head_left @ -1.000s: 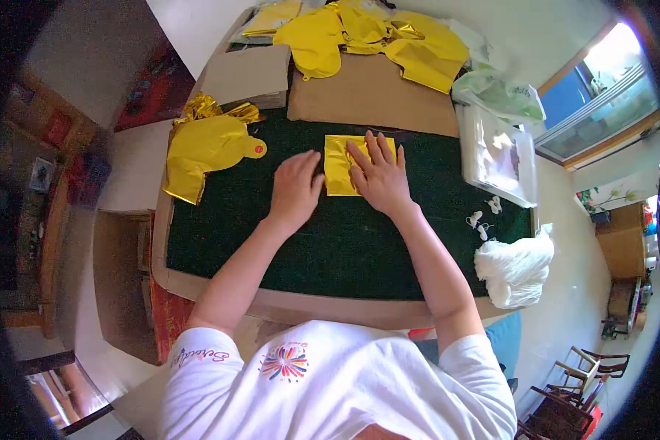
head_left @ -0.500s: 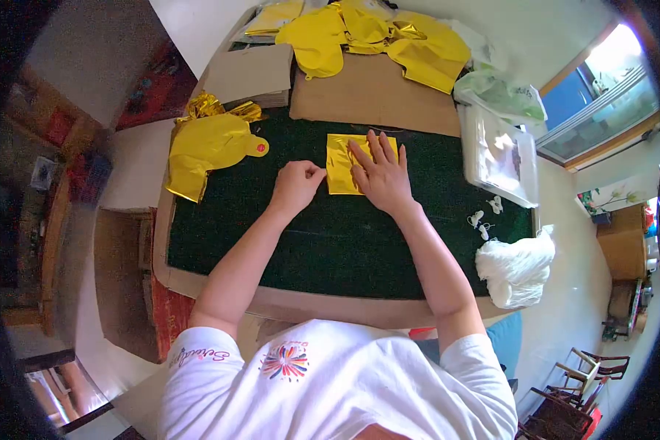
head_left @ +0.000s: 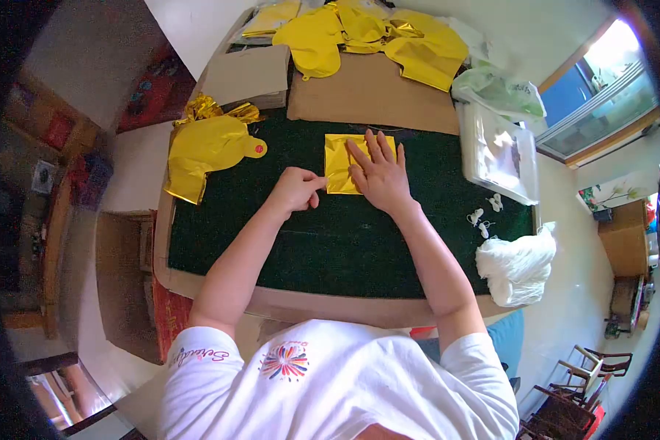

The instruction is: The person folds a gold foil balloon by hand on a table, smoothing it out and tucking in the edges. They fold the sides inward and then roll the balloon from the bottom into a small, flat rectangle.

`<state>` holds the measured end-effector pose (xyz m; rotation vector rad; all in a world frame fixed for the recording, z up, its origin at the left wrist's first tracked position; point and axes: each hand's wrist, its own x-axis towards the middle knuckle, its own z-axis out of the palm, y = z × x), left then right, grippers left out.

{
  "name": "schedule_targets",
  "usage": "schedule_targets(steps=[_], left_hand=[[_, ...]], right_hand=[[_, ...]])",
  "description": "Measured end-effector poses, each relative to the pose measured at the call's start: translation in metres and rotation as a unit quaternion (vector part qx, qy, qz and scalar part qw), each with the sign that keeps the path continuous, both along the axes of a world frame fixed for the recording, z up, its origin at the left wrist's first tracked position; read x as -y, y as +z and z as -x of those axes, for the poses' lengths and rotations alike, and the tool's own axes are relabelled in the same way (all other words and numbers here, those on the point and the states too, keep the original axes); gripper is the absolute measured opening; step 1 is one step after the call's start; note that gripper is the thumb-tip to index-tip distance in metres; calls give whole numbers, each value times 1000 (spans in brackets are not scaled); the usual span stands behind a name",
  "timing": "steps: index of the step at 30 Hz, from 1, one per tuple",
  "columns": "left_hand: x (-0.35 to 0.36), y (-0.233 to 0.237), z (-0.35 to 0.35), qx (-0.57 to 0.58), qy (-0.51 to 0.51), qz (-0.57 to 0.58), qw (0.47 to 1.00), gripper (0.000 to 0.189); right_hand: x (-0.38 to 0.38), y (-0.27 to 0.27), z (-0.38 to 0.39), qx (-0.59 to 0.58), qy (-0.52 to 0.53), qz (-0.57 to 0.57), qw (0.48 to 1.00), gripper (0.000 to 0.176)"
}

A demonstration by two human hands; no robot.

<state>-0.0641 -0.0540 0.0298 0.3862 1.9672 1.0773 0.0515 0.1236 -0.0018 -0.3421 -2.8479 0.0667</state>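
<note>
A folded square of shiny gold foil (head_left: 339, 163) lies flat on the dark green mat (head_left: 330, 249). My right hand (head_left: 381, 176) is spread flat over its right half, pressing on it with fingers apart. At the square's lower left edge is my left hand (head_left: 298, 192); its index finger reaches out to the foil, and the thumb sits apart and lower. The other left fingers are partly curled, and nothing shows in them. Further left lies a gold foil balloon (head_left: 209, 150) with a rounded tab bearing a red dot.
More gold foil balloons (head_left: 312, 44) lie on brown cardboard (head_left: 367, 92) at the back, beside a stack of grey-brown sheets (head_left: 246, 77). On the right are a clear plastic box (head_left: 499, 158), small white string bundles (head_left: 477, 217) and a white yarn hank (head_left: 517, 268).
My left thumb has come away from the index finger, which now stretches to the foil's edge. The right hand stays flat on the foil.
</note>
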Motion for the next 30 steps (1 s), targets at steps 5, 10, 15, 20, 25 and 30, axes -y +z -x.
schedule_targets(steps=[5, 10, 15, 20, 25, 30], left_hand=[[7, 2, -7, -2, -17, 13, 1000, 22], [0, -2, -17, -48, 20, -54, 997, 20], [0, -7, -8, -28, -19, -19, 999, 19], [0, -13, -6, -130, 57, -81, 987, 19], [2, 2, -17, -513, -141, 52, 845, 19], [2, -8, -11, -531, -104, -33, 840, 17]], right_hand=[[0, -1, 1, -1, 2, 2, 1000, 52], [0, -2, 1, 3, -1, 1, 1000, 52], [0, -1, 1, -2, 2, -8, 1000, 52], [0, -1, 2, 7, -5, 0, 1000, 52], [2, 5, 1, 7, -2, 6, 1000, 56], [3, 9, -1, 11, 0, 11, 1000, 63]])
